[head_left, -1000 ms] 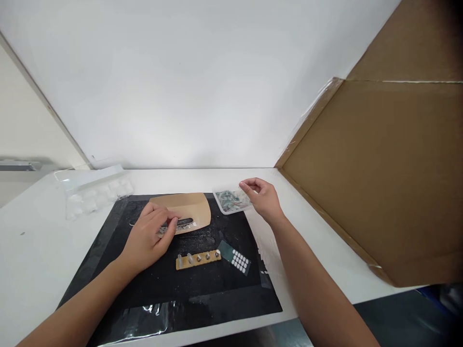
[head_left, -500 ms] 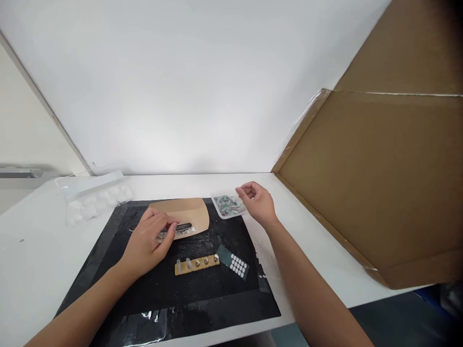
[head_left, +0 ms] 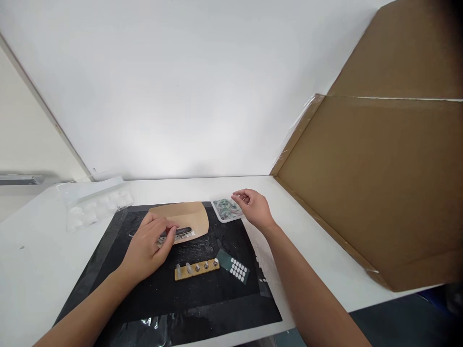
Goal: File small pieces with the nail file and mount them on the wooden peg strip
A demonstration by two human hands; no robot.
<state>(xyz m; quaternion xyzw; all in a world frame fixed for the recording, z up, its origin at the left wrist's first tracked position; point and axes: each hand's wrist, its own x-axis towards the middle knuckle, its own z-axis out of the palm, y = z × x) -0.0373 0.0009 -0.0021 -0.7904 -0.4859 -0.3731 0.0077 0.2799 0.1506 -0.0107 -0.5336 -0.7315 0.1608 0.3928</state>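
My left hand (head_left: 146,246) rests over the near left part of a tan card (head_left: 195,212), thumb and forefinger drawn together. A dark nail file (head_left: 185,231) and small whitish pieces lie beside its fingertips; whether it grips anything is hidden. Over the right side of a shallow white tray (head_left: 224,220) of greenish clear pieces (head_left: 224,208), my right hand (head_left: 255,209) is closed in a pinch. What it holds, if anything, is too small to name. Nearer me lies a yellow strip (head_left: 191,274) with several short posts, some topped with clear tips, touching a green sheet of white oval stickers (head_left: 238,269).
A black mat (head_left: 144,299) covers the middle of the white table (head_left: 25,270). Back left sits a clear plastic pack (head_left: 97,209) with white puffy contents. A tall cardboard panel (head_left: 361,193) stands along the right, and a white wall (head_left: 181,86) rises behind.
My right hand's fingertips have shifted slightly left over the tray, pinching closer together. My left hand has stayed nearly still. The whole view has dropped slightly.
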